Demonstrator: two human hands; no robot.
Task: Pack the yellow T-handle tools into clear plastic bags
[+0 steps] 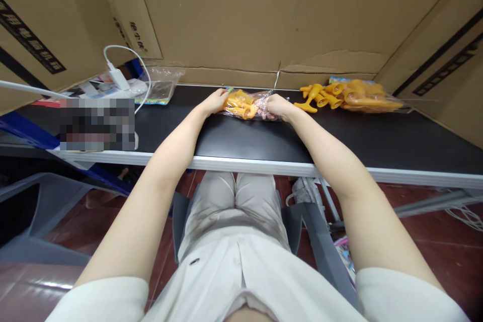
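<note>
Nearest you, past your lap, runs the pale front edge of the black table [245, 136], and your forearms cross it to the far half of the top. There your left hand [214, 101] is closed on the left end of a clear bag of orange pieces [245, 105], and your right hand [277, 106] is bunched tight on its right end. The bag lies flat on the table between them, near the middle and close to the far edge.

By the look of it, you are handling the bag's ends while it is full. Your next move calls for keeping both ends pinched, as the slack film could let pieces slide out.

Farther right lies a heap of orange pieces [352, 95], well apart from your right hand. At far left sit a white charger [118, 78] and empty clear bags [162, 89], with a cardboard wall [245, 20] behind.
</note>
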